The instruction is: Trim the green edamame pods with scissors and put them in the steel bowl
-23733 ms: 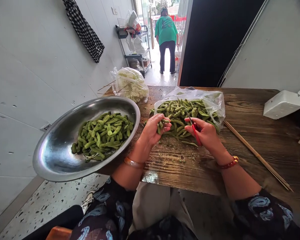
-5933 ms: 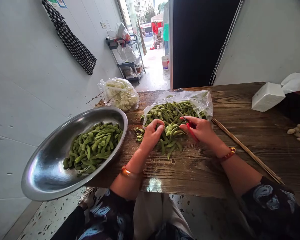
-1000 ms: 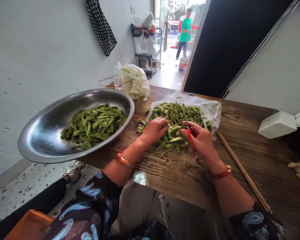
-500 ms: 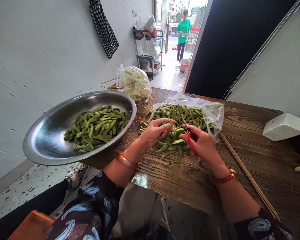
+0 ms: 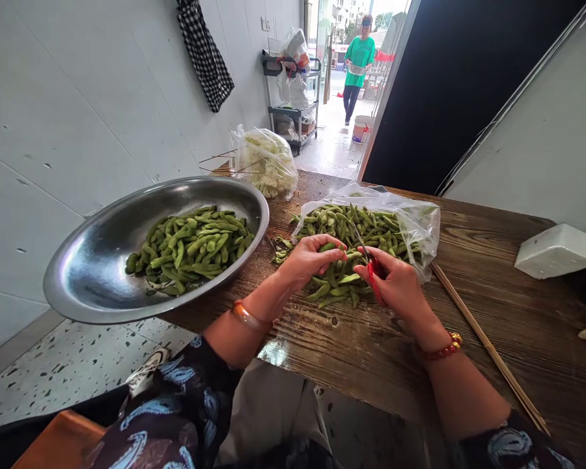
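Note:
My left hand (image 5: pixel 317 258) is closed around a green edamame pod (image 5: pixel 328 247), pinching it between thumb and fingers above the pile. Red-handled scissors (image 5: pixel 372 277) sit in my right hand (image 5: pixel 395 280), their blades pointing up and away beside the left fingertips. Beneath and beyond both hands lie many edamame pods (image 5: pixel 339 292), partly on the table and partly on a clear plastic bag (image 5: pixel 415 228). To the left, a wide steel basin (image 5: pixel 85 260) holds a heap of edamame pods (image 5: pixel 195 247).
A bag of cauliflower (image 5: pixel 268 163) stands at the table's far left, skewers beside it. Thin wooden sticks (image 5: pixel 488 345) lie along the right of the wooden table (image 5: pixel 322 352). Beyond, a cart (image 5: pixel 293 107) stands near the doorway, where a person in green (image 5: pixel 359 58) carries a container.
My left hand has turned slightly and shifted right, so its pod shows less. The person in the doorway has stepped nearer. My right hand keeps the scissors in nearly the same spot.

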The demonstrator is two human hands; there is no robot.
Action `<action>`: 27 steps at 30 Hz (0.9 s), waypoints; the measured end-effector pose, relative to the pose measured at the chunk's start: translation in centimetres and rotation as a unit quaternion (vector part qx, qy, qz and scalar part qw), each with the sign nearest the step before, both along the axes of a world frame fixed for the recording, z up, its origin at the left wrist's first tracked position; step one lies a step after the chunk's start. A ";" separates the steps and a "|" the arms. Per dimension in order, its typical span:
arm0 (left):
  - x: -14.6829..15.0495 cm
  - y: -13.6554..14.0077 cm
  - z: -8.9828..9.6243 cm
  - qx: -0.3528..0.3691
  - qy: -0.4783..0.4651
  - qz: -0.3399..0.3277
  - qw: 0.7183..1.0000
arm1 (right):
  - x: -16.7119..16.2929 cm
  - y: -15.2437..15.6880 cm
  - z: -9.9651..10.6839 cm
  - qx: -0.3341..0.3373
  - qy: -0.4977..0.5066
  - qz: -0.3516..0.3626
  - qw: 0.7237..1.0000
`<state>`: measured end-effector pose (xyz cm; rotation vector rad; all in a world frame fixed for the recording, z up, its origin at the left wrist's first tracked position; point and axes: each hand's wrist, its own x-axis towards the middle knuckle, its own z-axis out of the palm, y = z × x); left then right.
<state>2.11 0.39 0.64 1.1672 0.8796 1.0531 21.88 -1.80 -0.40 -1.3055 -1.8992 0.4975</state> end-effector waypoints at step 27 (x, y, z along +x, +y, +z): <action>0.6 -0.9 0.2 0.057 0.071 -0.009 0.996 | -0.9 -0.4 -0.8 0.048 -0.028 0.054 0.997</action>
